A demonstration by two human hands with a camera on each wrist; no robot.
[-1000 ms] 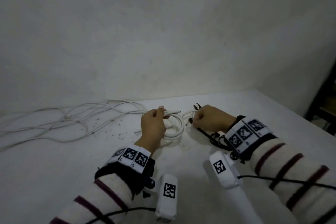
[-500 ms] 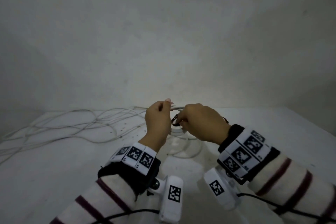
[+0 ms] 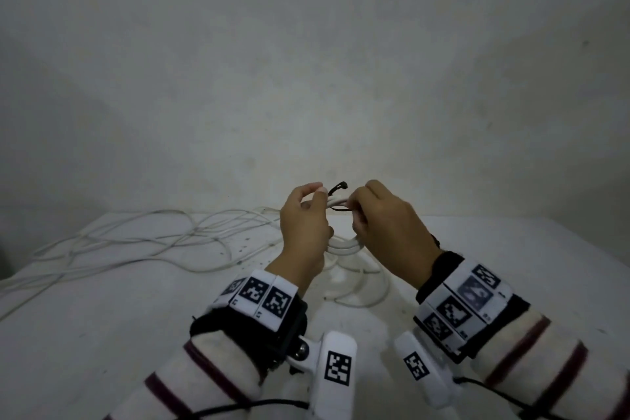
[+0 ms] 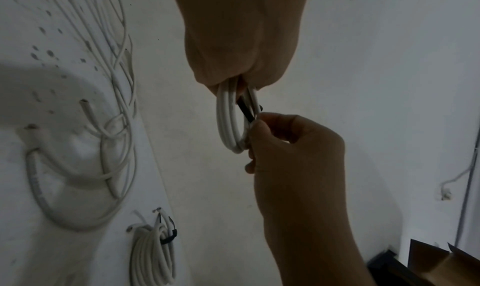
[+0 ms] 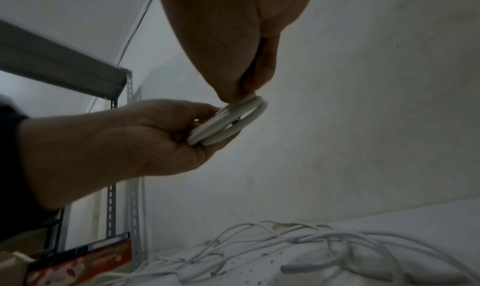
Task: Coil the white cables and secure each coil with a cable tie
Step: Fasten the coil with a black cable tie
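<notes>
I hold a small coil of white cable (image 3: 345,245) up above the table (image 3: 102,317), between both hands. My left hand (image 3: 315,197) grips the coil's left side, fingers curled round its strands (image 4: 228,124). My right hand (image 3: 355,212) pinches a black cable tie (image 3: 338,187) against the coil's right side. The tie (image 4: 245,110) passes through the coil's loop, and its tip sticks up between my hands. From the right wrist, the coil (image 5: 231,120) sits between my right hand's fingertips (image 5: 241,91) and my left hand (image 5: 207,114).
A tangle of loose white cables (image 3: 153,239) covers the table's far left. A thick loose cable (image 4: 39,187) lies below the hands. A coil bound with a black tie (image 4: 153,249) rests nearby. A metal shelf frame (image 5: 114,198) and a red box (image 5: 78,263) stand beside the table.
The coil has risen from the table into the air. My right hand left the table at the right, carried a black tie to the coil and now pinches it there.
</notes>
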